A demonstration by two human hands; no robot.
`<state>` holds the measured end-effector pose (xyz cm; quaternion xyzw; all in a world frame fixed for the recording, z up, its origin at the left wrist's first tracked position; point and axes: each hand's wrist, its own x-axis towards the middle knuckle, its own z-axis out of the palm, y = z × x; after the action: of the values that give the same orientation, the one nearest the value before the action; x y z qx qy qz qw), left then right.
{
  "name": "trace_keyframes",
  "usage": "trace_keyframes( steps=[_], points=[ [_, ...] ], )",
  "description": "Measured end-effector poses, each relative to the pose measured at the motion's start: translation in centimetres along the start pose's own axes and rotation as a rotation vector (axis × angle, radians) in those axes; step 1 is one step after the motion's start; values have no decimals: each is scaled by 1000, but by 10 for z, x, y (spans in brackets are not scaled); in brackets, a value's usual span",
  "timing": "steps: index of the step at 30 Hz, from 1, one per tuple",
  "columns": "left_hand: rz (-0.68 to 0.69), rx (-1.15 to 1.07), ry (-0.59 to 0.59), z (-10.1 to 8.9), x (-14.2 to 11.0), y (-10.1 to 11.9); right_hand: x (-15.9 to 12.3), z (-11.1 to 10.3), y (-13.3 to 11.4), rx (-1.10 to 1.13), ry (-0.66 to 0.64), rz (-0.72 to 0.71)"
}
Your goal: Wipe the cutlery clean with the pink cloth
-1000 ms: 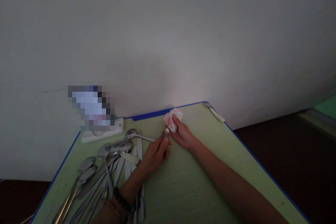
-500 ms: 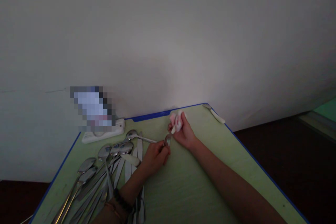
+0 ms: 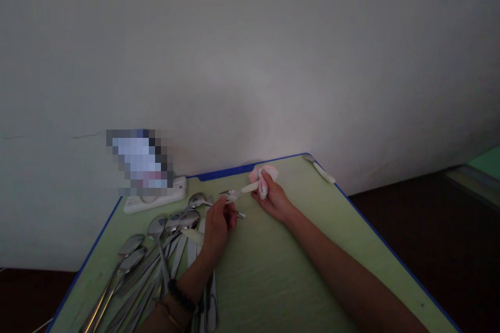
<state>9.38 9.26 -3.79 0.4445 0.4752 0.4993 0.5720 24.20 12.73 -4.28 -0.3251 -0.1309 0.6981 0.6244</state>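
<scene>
A fork [image 3: 250, 187] with a pale handle is held above the table, its metal tines pointing left. My right hand [image 3: 275, 199] is closed on a crumpled pink-and-white cloth [image 3: 263, 187], which wraps the end of the fork's handle. My left hand [image 3: 219, 222] is at the other end, fingers curled, fingertips at the tines; the exact contact is partly hidden. Under and beside my left hand lies a spoon [image 3: 196, 200] whose handle end shows past the fingers. To the left spreads a pile of metal cutlery, with several spoons [image 3: 157, 227] and flat handles.
Another pale-handled fork [image 3: 323, 173] lies at the table's far right corner. A phone [image 3: 138, 158], blurred out, leans on a white power strip [image 3: 156, 196] at the back left. The green table [image 3: 273, 281] has a blue edge and stands against a grey wall [image 3: 250, 62].
The fork has turned so its tines point left and more of its handle shows. My left hand has moved left and up; the cloth has shifted along the handle in my right hand.
</scene>
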Motion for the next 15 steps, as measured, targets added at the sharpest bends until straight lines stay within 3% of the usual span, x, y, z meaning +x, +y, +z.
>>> trace_keyframes(
  steps=[9,15],
  points=[
    [-26,-385,17,4,5,7,-5,-1,6,-199,-206,-76],
    [-5,-427,47,7,6,2,-6,-5,6,-236,-296,-77]
  ],
)
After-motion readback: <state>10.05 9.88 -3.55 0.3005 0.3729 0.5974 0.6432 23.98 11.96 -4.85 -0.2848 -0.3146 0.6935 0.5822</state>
